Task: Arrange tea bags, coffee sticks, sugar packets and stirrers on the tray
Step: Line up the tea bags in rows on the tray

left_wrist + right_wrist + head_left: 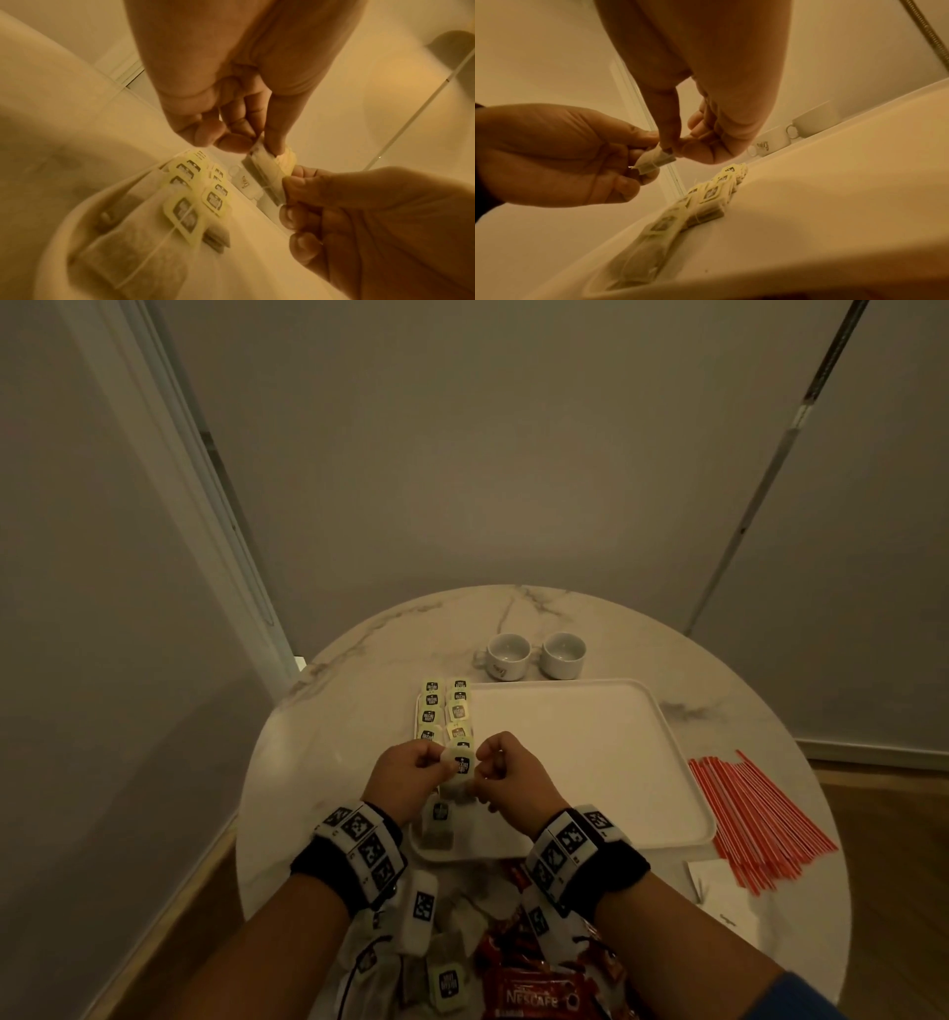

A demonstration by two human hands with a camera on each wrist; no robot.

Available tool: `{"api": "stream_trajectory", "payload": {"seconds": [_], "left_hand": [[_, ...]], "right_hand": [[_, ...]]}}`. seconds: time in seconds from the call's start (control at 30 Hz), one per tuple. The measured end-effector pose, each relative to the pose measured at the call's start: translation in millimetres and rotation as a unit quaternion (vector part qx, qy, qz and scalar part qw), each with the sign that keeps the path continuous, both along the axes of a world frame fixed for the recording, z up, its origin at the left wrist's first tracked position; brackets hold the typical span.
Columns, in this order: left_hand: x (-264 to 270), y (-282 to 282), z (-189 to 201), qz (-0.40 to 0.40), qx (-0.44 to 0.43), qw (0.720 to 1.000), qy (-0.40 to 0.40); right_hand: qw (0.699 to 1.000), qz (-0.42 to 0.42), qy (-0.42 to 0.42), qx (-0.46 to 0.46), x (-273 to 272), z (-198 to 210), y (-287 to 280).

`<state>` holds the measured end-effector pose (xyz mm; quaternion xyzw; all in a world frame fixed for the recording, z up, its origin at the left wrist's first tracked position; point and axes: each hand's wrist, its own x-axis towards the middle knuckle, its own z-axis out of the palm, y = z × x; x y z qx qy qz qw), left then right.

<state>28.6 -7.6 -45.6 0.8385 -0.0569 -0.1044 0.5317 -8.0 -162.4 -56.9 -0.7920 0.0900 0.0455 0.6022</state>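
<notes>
We pinch one tea bag point(458, 770) between both hands, left hand point(405, 775) and right hand point(513, 773) each curled on an end, above the tray point(590, 752)'s left side, where two rows of tea bags point(444, 711) lie; stirrers point(755, 819) lie right.

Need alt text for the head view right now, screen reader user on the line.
Both hands, left hand and right hand, pinch one tea bag above the white tray, where two rows of tea bags line its left edge. Red stirrers lie right of the tray.
</notes>
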Motion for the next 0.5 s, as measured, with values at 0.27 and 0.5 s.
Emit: {"api": "stream_trajectory", "payload": {"seconds": [0.27,0.5], "left_hand": [[-1,3,-11,0.000,0.067,0.998,-0.018],[-24,19,-24,-0.071,0.275,0.956,-0.069]], "right_hand": [[0.995,-0.020,0.078,-0.065,10,-8,1],[0.977,-0.008,0.146,-0.153,10,-20,-1]]}}
